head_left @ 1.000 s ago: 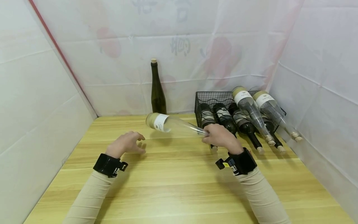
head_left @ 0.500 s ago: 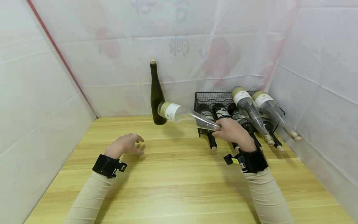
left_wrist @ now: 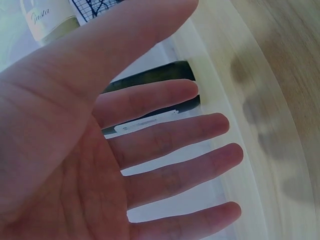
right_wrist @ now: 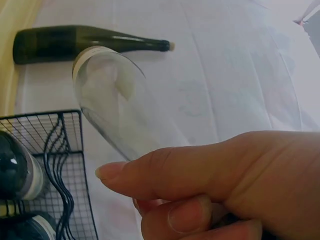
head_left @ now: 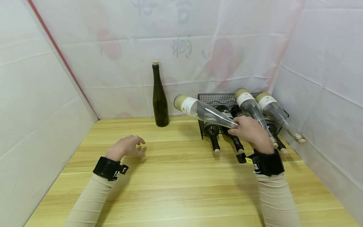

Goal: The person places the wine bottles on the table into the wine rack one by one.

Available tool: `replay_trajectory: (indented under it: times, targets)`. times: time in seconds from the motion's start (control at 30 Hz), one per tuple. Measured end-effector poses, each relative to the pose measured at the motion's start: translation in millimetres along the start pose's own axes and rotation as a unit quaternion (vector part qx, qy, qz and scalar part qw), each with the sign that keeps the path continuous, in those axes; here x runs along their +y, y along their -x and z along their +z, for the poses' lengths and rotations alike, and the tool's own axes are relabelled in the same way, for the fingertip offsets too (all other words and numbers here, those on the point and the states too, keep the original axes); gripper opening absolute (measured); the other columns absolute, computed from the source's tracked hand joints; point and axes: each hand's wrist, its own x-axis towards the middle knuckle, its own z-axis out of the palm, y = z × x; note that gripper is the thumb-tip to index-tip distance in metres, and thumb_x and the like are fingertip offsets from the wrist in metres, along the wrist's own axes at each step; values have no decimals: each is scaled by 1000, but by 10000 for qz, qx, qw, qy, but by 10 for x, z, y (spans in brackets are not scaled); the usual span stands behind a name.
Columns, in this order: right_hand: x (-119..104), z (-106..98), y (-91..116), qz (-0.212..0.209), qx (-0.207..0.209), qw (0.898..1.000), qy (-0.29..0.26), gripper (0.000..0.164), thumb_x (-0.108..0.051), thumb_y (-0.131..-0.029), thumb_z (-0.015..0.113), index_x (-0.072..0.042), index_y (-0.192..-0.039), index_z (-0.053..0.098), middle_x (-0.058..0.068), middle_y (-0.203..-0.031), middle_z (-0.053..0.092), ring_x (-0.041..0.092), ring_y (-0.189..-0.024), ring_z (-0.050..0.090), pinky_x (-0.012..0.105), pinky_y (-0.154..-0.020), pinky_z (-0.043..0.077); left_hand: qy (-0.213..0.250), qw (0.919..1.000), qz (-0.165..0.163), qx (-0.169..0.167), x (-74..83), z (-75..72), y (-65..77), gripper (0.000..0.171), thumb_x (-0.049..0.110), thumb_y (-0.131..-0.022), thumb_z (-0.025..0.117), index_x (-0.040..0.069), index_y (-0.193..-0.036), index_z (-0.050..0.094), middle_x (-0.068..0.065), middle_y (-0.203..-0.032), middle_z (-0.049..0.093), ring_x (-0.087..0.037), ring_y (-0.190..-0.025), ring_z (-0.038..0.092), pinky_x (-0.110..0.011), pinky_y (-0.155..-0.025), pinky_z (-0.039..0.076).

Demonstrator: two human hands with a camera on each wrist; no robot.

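My right hand [head_left: 250, 130] grips a clear wine bottle [head_left: 208, 112] by its neck. The bottle is tilted, its base with a white label pointing up and to the left, and it overlaps the left part of the black wire rack [head_left: 200, 126] in the head view. In the right wrist view, thumb and curled fingers close round the neck, which they hide. My left hand [head_left: 127, 147] holds nothing; its fingers are spread loosely over the left half of the table, as the left wrist view also shows. Behind, a dark green corked bottle [head_left: 160, 104] stands upright.
Several dark bottles lie in the rack's lower row, necks toward me, such as a dark bottle [head_left: 212, 134] at the left. Two clear bottles lie on top at the right, one a clear bottle [head_left: 276, 112]. White sheeting [head_left: 127, 72] encloses the wooden table [head_left: 175, 189].
My right hand has carried the clear bottle to the right and upward, from in front of the green bottle to over the rack's left part. The left hand has hardly moved.
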Motion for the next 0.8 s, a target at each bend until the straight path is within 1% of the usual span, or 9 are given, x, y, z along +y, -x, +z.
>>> replay_trajectory:
  times: [0.07,0.3,0.57,0.7,0.8]
  targets:
    - [30,-28,15,40,33,10000,6,18,-22,-91,71,-6,-88,62,6,-77,58,20,-63,50,33,-57,39,7,10000,1,-14,5,-4,4,64,40,-79,83,6,-130,65,-18,-123,68,-39,-114,62,-63,-94,49]
    - [117,-114,60,270,85,9996,74,22,-24,-92,70,-7,-85,59,4,-72,55,20,-62,49,34,-56,36,17,10000,-23,-72,11,-15,11,64,40,-80,82,6,-131,64,-19,-123,67,-40,-115,61,-62,-95,49]
    - [220,-154,90,596,201,9979,176,26,-27,-92,69,-4,-86,59,8,-74,55,24,-65,50,37,-58,38,21,10000,-37,-77,-6,-3,-2,63,40,-80,82,6,-131,65,-19,-123,67,-40,-115,61,-61,-94,49]
    - [264,-162,105,776,292,9965,139,26,-27,-92,69,-7,-82,57,7,-73,55,24,-66,50,38,-60,39,25,10000,-34,-64,-6,-5,2,63,39,-80,83,6,-131,65,-19,-123,67,-40,-115,61,-60,-94,50]
    - [297,-173,126,914,316,9953,106,31,-29,-93,68,-9,-76,52,5,-70,49,24,-64,49,38,-60,37,35,10000,-28,-67,-8,-4,7,63,39,-80,82,6,-131,65,-19,-123,67,-40,-115,61,-61,-94,50]
